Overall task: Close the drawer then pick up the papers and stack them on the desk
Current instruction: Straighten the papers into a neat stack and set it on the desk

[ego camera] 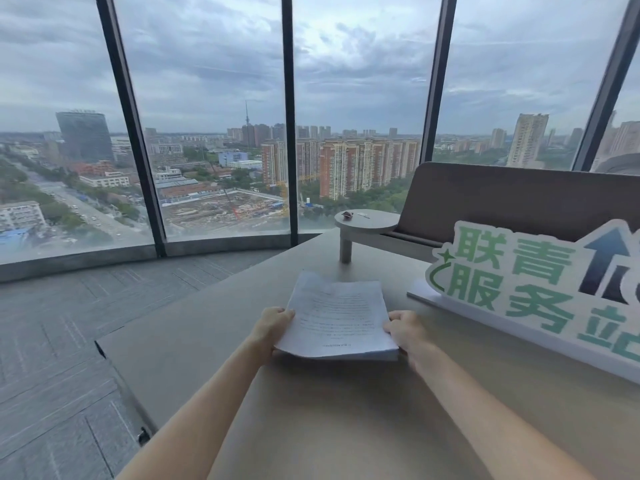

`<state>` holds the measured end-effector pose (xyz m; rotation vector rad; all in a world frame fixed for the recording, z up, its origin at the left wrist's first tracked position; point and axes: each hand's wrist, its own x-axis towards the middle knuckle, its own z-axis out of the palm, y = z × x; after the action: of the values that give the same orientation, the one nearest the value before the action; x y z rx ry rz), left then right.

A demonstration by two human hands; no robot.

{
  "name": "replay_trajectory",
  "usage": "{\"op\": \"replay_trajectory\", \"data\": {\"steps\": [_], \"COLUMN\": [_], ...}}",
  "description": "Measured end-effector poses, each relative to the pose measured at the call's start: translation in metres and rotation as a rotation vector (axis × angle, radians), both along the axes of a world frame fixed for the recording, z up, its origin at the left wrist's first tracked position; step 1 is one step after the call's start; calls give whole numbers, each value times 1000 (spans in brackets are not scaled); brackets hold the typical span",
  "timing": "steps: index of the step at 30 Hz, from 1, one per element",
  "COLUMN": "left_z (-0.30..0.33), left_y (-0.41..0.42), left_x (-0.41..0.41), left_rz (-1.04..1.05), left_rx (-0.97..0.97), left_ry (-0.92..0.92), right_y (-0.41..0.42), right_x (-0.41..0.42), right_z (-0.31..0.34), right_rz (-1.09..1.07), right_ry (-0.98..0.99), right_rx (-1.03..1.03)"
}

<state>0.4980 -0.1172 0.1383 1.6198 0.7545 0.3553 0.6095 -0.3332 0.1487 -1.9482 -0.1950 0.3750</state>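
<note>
A stack of printed white papers lies on the beige desk, roughly in the middle of the view. My left hand grips the stack's left edge, thumb on top. My right hand holds the right edge in the same way. The near edge of the stack is a little above the desktop and casts a shadow. No drawer shows in this view.
A white sign with green characters stands on the desk to the right. A small round shelf on a post rises behind the papers, next to a brown partition. Grey carpet and tall windows lie to the left.
</note>
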Motion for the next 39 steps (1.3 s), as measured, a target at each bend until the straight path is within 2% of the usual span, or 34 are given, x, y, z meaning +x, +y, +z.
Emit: {"op": "replay_trajectory", "data": {"steps": [3, 8, 14, 18, 23, 32, 39], "left_z": [-4, -5, -3, 4, 2, -12, -15], "left_y": [27, 60, 105, 132, 154, 155, 142], "left_x": [15, 39, 75, 97, 123, 135, 130], "left_rz": [28, 16, -82, -175, -147, -105, -97], "left_rx": [210, 406, 532, 597, 654, 861, 1240], "left_ry": [62, 102, 194, 327, 356, 355, 465], "right_y": [23, 51, 76, 89, 111, 123, 126], "right_x": [11, 22, 48, 58, 71, 70, 71], "right_z": [-8, -8, -14, -15, -24, -20, -10], "right_rz": [-12, 19, 11, -8, -30, -28, 16], "right_ry": [-21, -12, 65, 96, 99, 27, -43], "right_rx": [13, 13, 95, 134, 160, 80, -99]}}
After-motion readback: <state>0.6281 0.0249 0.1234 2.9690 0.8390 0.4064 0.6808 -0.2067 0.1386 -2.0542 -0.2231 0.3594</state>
